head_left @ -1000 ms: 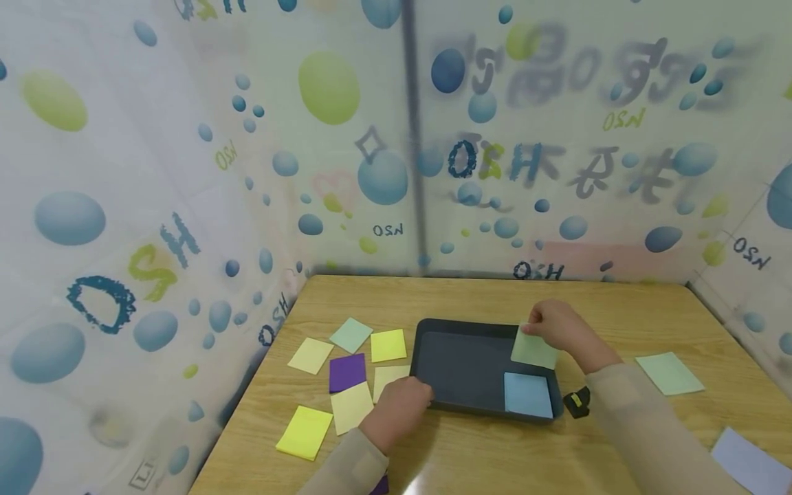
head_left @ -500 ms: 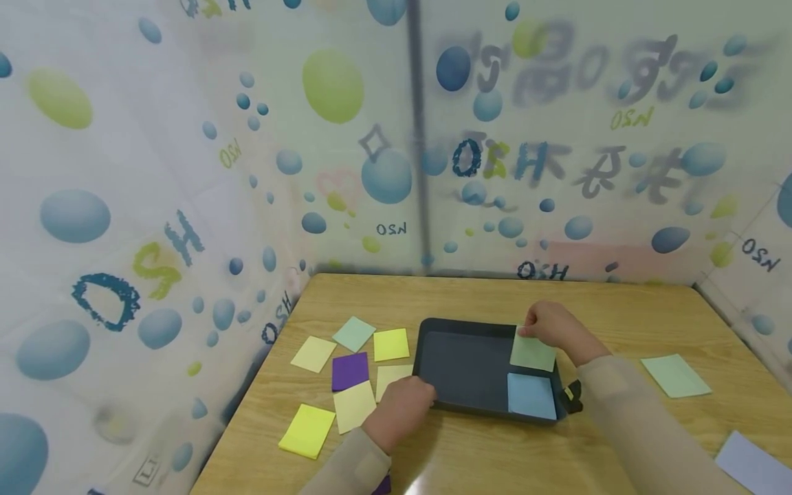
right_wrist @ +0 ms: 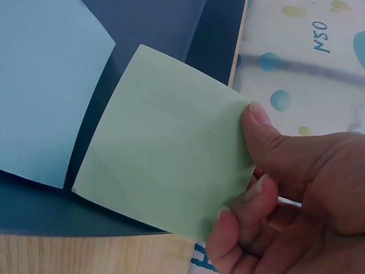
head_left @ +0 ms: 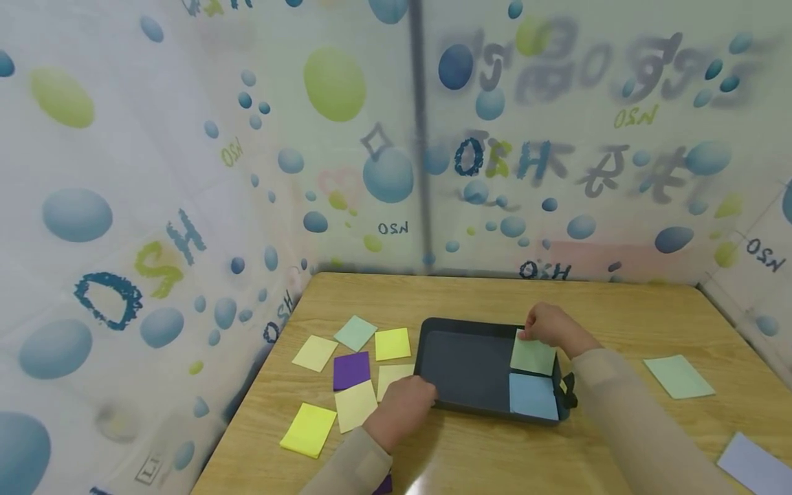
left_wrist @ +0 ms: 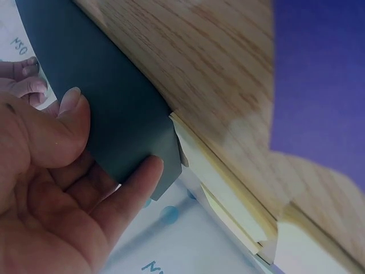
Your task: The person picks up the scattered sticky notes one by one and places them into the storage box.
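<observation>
At the near left corner of a dark tray (head_left: 464,364), my left hand (head_left: 405,407) grips the edge. The left wrist view has its thumb and fingers about the tray's dark wall (left_wrist: 120,97). My right hand (head_left: 557,326) is over the tray's far right corner and pinches the edge of a pale green sticky note (head_left: 533,355) between thumb and fingers. That note lies over the tray's floor, slightly bowed in the right wrist view. Beside it, on the near side, a light blue sticky note (head_left: 533,397) sits in the tray, with a narrow gap between them.
Left of the tray are several sticky notes, including a purple one (head_left: 351,371), a bright yellow one (head_left: 309,430) and a green one (head_left: 355,333). To the right lie a pale green note (head_left: 679,377) and a lavender one (head_left: 755,464). Patterned curtains stand behind the table (head_left: 495,454).
The right hand has lowered the green note slightly, so it lies flatter behind the blue note. The left hand keeps its hold on the tray corner. The view has shifted a little.
</observation>
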Demonstrator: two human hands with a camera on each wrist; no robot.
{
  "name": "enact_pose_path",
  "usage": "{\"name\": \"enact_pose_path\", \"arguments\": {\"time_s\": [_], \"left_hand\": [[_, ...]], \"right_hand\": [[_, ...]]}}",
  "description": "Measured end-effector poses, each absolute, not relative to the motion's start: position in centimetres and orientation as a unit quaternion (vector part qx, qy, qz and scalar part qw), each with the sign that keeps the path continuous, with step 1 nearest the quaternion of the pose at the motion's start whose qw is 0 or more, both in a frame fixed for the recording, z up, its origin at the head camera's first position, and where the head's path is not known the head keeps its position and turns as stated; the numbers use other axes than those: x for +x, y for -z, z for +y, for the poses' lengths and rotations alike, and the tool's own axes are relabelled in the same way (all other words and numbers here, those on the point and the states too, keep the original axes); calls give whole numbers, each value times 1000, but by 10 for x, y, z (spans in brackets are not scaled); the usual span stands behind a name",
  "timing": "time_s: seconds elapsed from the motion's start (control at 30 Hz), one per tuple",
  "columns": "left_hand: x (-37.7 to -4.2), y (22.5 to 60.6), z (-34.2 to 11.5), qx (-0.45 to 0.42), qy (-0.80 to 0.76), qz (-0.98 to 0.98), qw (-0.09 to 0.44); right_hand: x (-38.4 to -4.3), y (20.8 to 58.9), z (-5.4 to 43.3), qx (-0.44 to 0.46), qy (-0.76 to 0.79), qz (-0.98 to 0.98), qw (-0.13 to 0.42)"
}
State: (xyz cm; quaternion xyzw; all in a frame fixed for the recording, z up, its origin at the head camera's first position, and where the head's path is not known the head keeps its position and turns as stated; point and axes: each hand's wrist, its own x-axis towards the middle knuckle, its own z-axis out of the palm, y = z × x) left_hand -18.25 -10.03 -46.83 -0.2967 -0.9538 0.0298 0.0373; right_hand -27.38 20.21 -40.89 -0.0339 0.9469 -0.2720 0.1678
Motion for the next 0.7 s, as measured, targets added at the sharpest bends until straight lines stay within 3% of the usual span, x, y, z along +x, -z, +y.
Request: {"name": "enact_pose_path", "arguments": {"time_s": [0.7], "left_hand": [[-183,469,-101,-304,-35,-951,46]], "right_hand": [[-289,430,192,6,273,947,170]]}}
